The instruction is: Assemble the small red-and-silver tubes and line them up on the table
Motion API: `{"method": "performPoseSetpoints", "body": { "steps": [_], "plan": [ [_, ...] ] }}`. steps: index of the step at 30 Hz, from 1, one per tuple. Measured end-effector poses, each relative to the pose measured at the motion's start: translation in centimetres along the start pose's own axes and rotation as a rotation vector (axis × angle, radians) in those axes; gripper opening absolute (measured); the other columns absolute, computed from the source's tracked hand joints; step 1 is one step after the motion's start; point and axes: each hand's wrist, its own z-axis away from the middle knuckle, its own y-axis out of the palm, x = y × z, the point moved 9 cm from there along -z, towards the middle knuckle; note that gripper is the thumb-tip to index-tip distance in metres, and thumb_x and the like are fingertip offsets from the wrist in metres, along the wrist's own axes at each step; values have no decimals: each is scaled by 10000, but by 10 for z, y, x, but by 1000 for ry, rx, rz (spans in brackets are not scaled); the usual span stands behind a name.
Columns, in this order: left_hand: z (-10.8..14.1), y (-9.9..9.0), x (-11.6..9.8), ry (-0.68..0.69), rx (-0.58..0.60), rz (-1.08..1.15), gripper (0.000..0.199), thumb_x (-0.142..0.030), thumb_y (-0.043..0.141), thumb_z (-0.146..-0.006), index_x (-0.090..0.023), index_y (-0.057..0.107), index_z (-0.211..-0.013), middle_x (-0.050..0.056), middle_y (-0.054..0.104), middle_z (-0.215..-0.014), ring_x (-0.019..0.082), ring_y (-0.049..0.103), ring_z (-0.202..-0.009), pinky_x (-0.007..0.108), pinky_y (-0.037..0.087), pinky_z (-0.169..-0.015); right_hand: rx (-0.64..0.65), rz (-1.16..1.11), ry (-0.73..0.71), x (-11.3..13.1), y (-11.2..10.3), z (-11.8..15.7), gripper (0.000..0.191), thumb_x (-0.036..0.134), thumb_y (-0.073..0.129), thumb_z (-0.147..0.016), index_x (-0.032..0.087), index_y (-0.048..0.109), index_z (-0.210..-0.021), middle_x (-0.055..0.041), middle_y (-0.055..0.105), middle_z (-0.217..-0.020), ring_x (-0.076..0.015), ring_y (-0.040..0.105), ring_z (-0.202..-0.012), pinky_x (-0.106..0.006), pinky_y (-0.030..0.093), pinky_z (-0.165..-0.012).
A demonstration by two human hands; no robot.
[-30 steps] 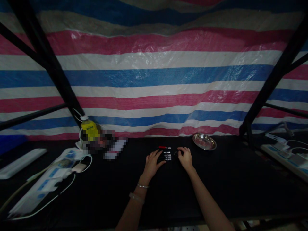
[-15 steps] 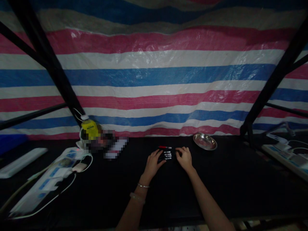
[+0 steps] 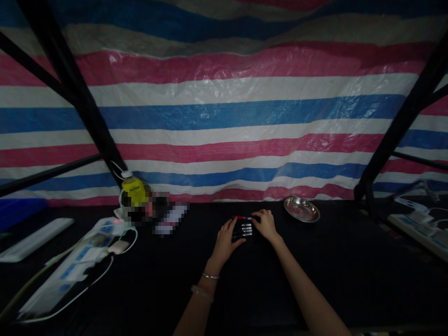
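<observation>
Several black pens (image 3: 246,228) with silvery bands lie side by side in a row on the black tabletop. A red pen (image 3: 242,217) lies along the far side of the row. My left hand (image 3: 224,239) is curled around the left part of the row, its thumb on the near side and fingertips on the far side by the red pen. My right hand (image 3: 266,226) has its thumb and fingertips closed at the dark right end of the red pen. The left ends of the black pens are partly hidden by my left hand.
A shiny metal dish (image 3: 301,209) stands right of my hands. Leftward are a yellow bottle (image 3: 135,190), blurred-out items, and a white power strip (image 3: 75,266) with cables. Another power strip (image 3: 420,235) lies far right. Striped sheeting (image 3: 238,116) hangs behind, between black posts.
My right hand has moved left to the end of the red pen. The red pen now sits closer to the black row and my left fingertips. The view has shifted slightly.
</observation>
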Motion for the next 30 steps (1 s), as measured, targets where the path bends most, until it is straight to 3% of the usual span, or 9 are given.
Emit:
{"method": "performPoseSetpoints", "body": {
  "steps": [5, 8, 11, 13, 16, 19, 25, 30],
  "plan": [
    [1, -1, 1, 17, -43, 54, 788, -347, 667, -702, -248, 270, -1376, 106, 422, -1332, 255, 399, -1221, 434, 329, -1000, 60, -25, -28, 5, 8, -7, 154, 277, 586, -782, 265, 700, -885, -61, 611, -923, -221, 482, -913, -314, 322, -782],
    [1, -4, 3, 31, -95, 112, 783, -381, 639, -730, -232, 237, -1385, 112, 420, -1322, 250, 391, -1223, 443, 315, -1015, -14, -182, -30, 5, 2, -8, 121, 264, 587, -774, 244, 700, -813, -52, 635, -885, -219, 497, -899, -332, 326, -794],
    [-1, -8, 6, 16, -164, 170, 762, -417, 602, -760, -233, 214, -1389, 121, 406, -1320, 254, 391, -1221, 454, 329, -1008, -137, -634, 34, -3, -6, -5, 142, 321, 614, -747, 209, 687, -795, -44, 658, -822, -195, 543, -803, -329, 371, -762],
    [-2, -10, 9, -7, -201, 199, 749, -430, 583, -773, -235, 206, -1390, 128, 403, -1311, 256, 410, -1203, 454, 352, -989, -153, -1019, 177, -13, 2, 0, 208, 366, 668, -691, 193, 680, -805, -36, 662, -769, -161, 553, -676, -295, 404, -659],
    [-2, -12, 12, -30, -239, 233, 737, -443, 579, -775, -232, 220, -1382, 130, 416, -1281, 251, 446, -1159, 448, 381, -963, -66, -1494, 396, -18, 22, 11, 276, 327, 760, -585, 180, 676, -803, -21, 658, -713, -105, 515, -539, -241, 399, -522],
    [-1, -16, 11, -38, -269, 272, 725, -443, 586, -771, -240, 237, -1373, 119, 434, -1241, 230, 488, -1093, 428, 411, -932, 37, -1776, 467, -8, 28, 18, 239, 233, 769, -575, 170, 672, -784, -15, 650, -695, -74, 495, -504, -200, 395, -469],
    [0, -22, 8, -52, -295, 297, 708, -436, 586, -770, -236, 256, -1363, 109, 448, -1197, 200, 517, -1004, 378, 454, -850, 186, -1917, 509, 7, 30, 24, 202, 228, 735, -629, 144, 662, -797, 4, 609, -642, -36, 412, -436, -161, 307, -375],
    [2, -28, 7, -59, -319, 293, 699, -411, 563, -792, -270, 215, -1381, 96, 458, -1195, 182, 529, -956, 363, 461, -814, 239, -1669, 462, 15, 30, 29, 292, 317, 766, -590, 144, 658, -800, 12, 582, -615, -31, 373, -409, -176, 206, -354]
  ]
}}
